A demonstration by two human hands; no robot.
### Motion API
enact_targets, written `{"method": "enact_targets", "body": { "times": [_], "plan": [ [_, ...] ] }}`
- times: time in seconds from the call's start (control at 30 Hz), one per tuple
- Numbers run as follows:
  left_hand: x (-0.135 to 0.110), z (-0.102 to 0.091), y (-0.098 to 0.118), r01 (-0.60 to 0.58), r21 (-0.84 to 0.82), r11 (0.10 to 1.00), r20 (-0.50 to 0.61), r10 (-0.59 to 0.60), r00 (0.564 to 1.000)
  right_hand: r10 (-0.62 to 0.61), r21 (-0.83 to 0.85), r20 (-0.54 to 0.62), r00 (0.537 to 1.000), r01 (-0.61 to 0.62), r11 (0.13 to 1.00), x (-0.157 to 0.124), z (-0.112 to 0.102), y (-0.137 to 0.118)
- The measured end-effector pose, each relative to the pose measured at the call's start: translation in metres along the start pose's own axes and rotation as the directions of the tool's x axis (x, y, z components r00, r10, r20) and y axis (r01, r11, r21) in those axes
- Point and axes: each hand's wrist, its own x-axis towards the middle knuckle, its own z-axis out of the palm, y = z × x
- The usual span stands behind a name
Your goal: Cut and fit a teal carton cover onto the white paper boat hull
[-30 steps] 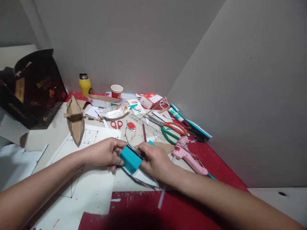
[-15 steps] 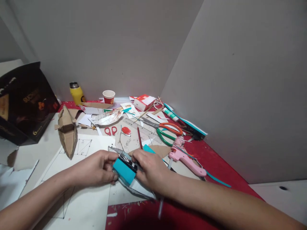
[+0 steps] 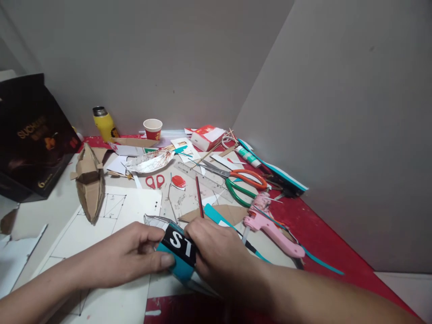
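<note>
My left hand (image 3: 135, 252) is closed on the left side of a folded blue-and-black card piece (image 3: 178, 245) with the white letters "ST", its thumb lying across the blue face. Closed at the piece's right edge is my right hand (image 3: 226, 252), with its fingertips partly hidden. Behind and below the card piece, a pale boat-shaped piece (image 3: 157, 220) shows its pointed tip; most of it is covered by my hands. A red-and-black pencil (image 3: 199, 198) and a brown leaf-shaped cardboard piece (image 3: 216, 212) lie just beyond my right hand.
Right of my hands lie a pink glue gun (image 3: 273, 234) and orange-and-green-handled scissors (image 3: 243, 180). A cardboard boat (image 3: 89, 189) rests on the left near a dark box (image 3: 40, 139). At the back stand a yellow bottle (image 3: 104, 126) and a paper cup (image 3: 152, 130).
The card piece has tilted so that its lettered black face shows more. My left thumb has moved up onto its blue face. The camera view has shifted slightly.
</note>
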Motion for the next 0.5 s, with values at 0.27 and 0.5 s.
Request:
{"method": "enact_targets", "body": {
  "times": [0.27,0.5],
  "plan": [
    [0.0049,0.0083,0.0019,0.057,-0.020,0.998,-0.149,-0.059,0.987,0.004,0.005,-0.018,1.000,-0.004,1.000,-0.0010,0.0024,0.0007],
    [0.0072,0.0097,0.0043,0.042,-0.055,0.998,-0.152,-0.050,0.987,0.079,0.088,0.094,0.992,-0.087,0.992,0.0033,-0.0011,0.0034]
  ]
}}
